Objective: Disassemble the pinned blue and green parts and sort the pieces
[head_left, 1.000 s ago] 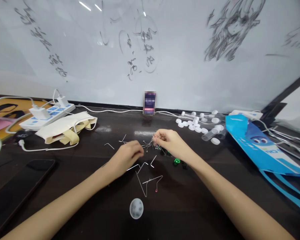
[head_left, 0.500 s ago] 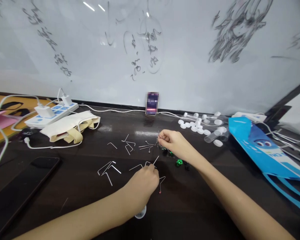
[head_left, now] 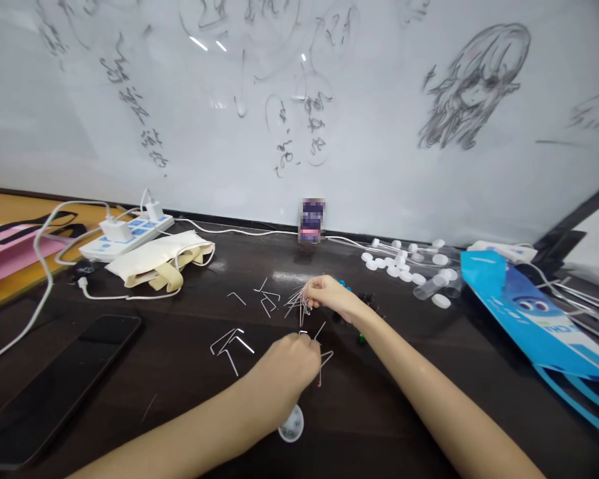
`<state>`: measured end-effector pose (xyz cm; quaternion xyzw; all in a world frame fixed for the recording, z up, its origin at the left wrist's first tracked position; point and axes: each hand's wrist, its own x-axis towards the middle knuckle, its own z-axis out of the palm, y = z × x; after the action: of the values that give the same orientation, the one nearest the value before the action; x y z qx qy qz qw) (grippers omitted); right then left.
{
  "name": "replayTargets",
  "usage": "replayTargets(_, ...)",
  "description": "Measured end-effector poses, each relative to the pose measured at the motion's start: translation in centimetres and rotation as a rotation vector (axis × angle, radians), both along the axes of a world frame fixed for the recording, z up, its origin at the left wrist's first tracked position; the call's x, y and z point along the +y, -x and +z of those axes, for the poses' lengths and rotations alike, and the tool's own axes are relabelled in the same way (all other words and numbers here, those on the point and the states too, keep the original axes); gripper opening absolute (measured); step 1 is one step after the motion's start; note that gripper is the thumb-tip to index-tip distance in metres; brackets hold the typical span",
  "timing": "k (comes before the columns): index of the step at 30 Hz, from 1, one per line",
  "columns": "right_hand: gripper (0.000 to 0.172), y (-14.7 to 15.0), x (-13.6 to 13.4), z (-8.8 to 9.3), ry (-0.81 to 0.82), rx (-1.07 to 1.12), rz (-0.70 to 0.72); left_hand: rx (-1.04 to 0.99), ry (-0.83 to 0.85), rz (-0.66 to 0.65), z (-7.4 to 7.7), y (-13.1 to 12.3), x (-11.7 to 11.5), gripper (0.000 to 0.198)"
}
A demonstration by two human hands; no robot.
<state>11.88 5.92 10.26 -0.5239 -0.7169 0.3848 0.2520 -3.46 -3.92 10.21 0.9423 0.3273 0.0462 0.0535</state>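
Observation:
My right hand [head_left: 327, 296] pinches one end of a cluster of thin metal rods [head_left: 295, 301], which fan out to the left and downward from the fingertips. Just below, my left hand [head_left: 292, 366] is closed with its back toward me; a shiny bit of metal shows at its top edge, but what the fingers hold is hidden. Bent silver metal rods [head_left: 228, 340] lie to its left, with more bent rods [head_left: 267, 298] farther back. A bent rod with a red end [head_left: 324, 366] lies right of the left hand. Partly under my left wrist stands a small round clear container [head_left: 292, 424].
Small green [head_left: 362, 338], blue [head_left: 343, 285] and black pieces [head_left: 369, 301] lie around my right forearm. White-capped clear tubes [head_left: 429, 286] and a blue bag [head_left: 524, 299] are at right. A phone [head_left: 60, 386], cloth pouch [head_left: 160, 256] and power strip [head_left: 130, 236] occupy the left.
My right hand has moved left, and the rods at its fingertips now spread out and hang toward my left hand. The whole view has shifted slightly.

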Motion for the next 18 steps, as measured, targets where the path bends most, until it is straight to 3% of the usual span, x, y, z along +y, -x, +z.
replayTargets(4, 0.013, -0.7, 0.3, -0.4, -0.054, -0.12, -0.07, -0.46, 0.217, 0.175, 3.8, 2.8, 3.1, 0.015)
replayTargets(7, 0.015, -0.8, 0.6, -0.5, -0.105, -0.218, -0.1, -0.629, 0.263, 0.291, 4.7, 3.5, 6.6, 0.01)
replayTargets(9, 0.015, -0.8, 0.7, -0.5, -0.128, -0.277, -0.114, -0.583, 0.286, 0.352, 4.0, 3.2, 8.5, 0.011)
replayTargets(13, 0.007, -0.9, 0.4, 0.0, -0.181, -0.389, -0.138, -0.527, 0.253, 0.317, 1.3, 1.5, 10.4, 0.013)
replayTargets(18, 0.023, -1.8, -0.3, 1.9, -0.295, -0.523, -0.17, -0.478, 0.176, 0.284, -1.0, -0.4, 11.1, 0.012)
